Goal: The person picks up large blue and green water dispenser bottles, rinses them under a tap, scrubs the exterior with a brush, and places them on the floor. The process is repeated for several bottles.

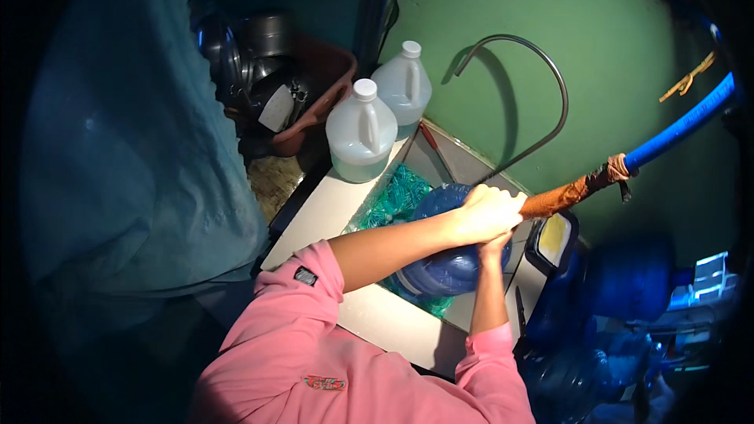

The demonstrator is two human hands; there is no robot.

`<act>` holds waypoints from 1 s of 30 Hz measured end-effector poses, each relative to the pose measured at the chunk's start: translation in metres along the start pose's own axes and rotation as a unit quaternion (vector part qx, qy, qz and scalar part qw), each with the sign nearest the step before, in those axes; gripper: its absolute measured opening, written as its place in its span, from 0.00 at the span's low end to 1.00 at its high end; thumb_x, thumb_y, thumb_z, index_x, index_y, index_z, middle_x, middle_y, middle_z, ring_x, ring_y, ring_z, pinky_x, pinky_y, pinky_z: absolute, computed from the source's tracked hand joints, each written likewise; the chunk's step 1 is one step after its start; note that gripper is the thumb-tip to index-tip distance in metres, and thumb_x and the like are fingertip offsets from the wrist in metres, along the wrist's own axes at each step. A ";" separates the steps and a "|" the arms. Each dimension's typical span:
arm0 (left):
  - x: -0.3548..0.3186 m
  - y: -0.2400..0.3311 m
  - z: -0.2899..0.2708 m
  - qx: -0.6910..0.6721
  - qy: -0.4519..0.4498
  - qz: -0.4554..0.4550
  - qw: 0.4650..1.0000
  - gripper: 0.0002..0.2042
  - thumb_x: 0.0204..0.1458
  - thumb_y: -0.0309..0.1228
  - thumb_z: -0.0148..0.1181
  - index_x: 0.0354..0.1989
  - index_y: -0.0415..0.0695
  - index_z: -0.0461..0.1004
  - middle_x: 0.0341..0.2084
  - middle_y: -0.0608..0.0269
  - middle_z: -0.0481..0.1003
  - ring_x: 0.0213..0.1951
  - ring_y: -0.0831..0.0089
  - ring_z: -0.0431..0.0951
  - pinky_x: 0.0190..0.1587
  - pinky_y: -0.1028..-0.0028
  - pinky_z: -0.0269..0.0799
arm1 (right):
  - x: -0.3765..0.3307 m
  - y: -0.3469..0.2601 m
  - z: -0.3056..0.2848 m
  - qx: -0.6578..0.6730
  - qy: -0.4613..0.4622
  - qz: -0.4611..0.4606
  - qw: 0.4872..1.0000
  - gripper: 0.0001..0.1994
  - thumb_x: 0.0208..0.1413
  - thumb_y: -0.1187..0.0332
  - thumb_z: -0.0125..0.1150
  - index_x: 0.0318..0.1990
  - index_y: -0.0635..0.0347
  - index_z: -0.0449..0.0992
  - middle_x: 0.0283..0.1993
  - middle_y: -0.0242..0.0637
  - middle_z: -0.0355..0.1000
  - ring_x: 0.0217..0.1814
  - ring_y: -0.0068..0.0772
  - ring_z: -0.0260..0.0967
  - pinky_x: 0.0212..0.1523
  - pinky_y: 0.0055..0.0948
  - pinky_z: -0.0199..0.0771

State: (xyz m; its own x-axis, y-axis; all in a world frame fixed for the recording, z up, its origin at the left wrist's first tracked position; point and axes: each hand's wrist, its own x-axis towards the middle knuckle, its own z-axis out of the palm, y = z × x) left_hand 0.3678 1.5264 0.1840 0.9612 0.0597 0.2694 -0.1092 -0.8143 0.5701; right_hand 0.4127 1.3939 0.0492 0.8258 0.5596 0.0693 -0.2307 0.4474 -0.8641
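Both my hands come together over a large blue water jug [448, 271] in a white tiled basin [369, 306]. My left hand [483, 212] is closed round the brownish-orange end of a hose [561, 198]. My right hand [496, 243] sits just below it, closed, its fingers partly hidden by the left hand. The jug's mouth lies hidden under my hands. Farther along, the hose is blue [679, 123], with cord tied round the joint. Green netting [397, 196] lies in the basin around the jug.
Two whitish handled jugs [357, 137] with white caps stand on the basin's far left corner. A curved metal pipe [561, 90] rises along the green wall. A dark tub [554, 239] with yellow contents sits at the right edge. More blue jugs [628, 275] lie lower right; a teal curtain [141, 149] hangs left.
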 end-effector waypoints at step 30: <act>-0.182 -0.124 0.008 -0.595 0.015 -0.226 0.771 0.50 0.41 0.43 0.74 0.70 0.36 0.51 0.62 0.50 0.62 0.63 0.62 0.63 0.67 0.63 0.57 | -0.175 -0.208 -0.143 0.110 0.040 -0.303 0.946 0.22 0.53 0.61 0.53 0.49 0.71 0.72 0.50 0.47 0.70 0.54 0.43 0.67 0.61 0.46 0.66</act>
State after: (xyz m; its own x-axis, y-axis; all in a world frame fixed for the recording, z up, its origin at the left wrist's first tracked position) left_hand 0.2084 1.6117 0.0585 0.9649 0.2094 -0.1584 0.0637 0.3986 0.9149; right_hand 0.3896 1.1034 0.1455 0.8749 0.1035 0.4732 0.2029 0.8088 -0.5519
